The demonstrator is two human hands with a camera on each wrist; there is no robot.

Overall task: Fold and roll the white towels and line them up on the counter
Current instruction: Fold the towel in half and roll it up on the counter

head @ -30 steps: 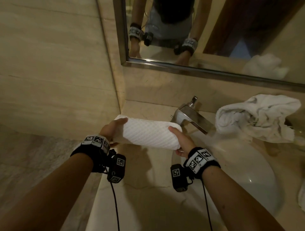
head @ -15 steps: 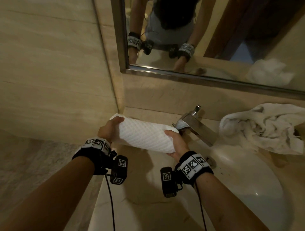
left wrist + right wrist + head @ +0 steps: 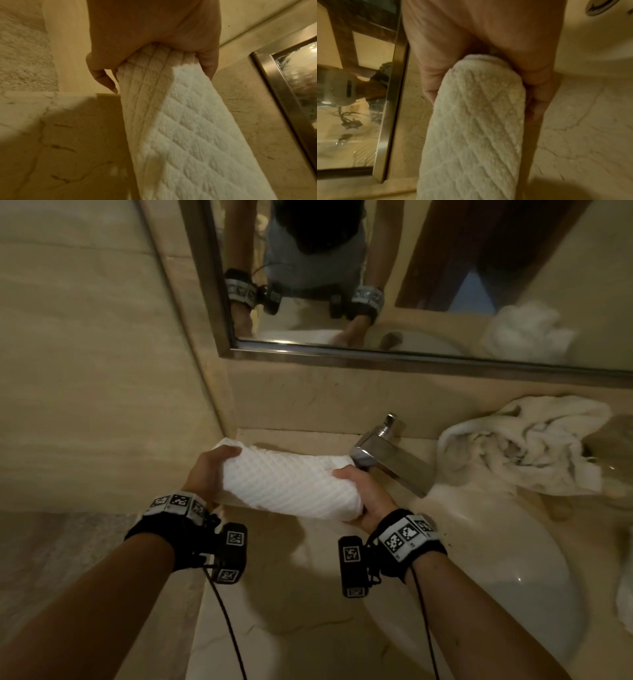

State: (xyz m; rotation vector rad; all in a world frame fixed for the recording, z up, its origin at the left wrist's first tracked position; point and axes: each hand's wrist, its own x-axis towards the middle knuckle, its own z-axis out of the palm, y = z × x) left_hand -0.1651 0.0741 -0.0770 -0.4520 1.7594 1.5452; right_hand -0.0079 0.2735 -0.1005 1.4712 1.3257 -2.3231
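Note:
A rolled white towel (image 3: 291,484) with a quilted diamond weave lies crosswise between my hands, held just above the beige marble counter (image 3: 281,594) near its back left corner. My left hand (image 3: 209,470) grips the roll's left end, thumb over the top. My right hand (image 3: 363,494) grips the right end, fingers curled under it. The left wrist view shows the rolled towel (image 3: 180,128) running away from my left hand (image 3: 150,56). In the right wrist view the same rolled towel (image 3: 474,121) sits in my right hand (image 3: 481,65). A crumpled white towel (image 3: 524,450) lies on the counter at the right.
A chrome faucet (image 3: 387,453) stands just right of the roll, over the white sink basin (image 3: 496,559). A framed mirror (image 3: 411,285) hangs on the back wall. The tiled side wall (image 3: 85,371) closes the left. Another white cloth (image 3: 625,594) shows at the right edge.
Both hands have carried the rolled towel slightly back and left toward the counter's corner and lowered it. The grip on both ends is the same.

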